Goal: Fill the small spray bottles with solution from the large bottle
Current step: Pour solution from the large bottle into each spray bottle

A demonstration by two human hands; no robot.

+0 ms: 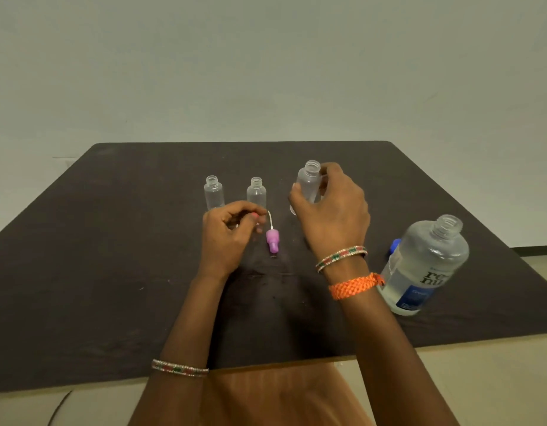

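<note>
Clear plastic large bottle (426,265), uncapped, lower right near the dark table (112,272) edge: probably heavy with liquid, slick; best gripped round the labelled body. Three small clear spray bottles, open-necked, centre: light, tippable. Right hand (333,210) grips the rightmost (309,182); left hand (229,235) curled, contents unclear. Pink spray cap (272,239) lies between the two hands. Open tabletop left.

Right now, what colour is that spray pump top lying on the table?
Pink-purple spray pump top, seen in the head view.
</note>
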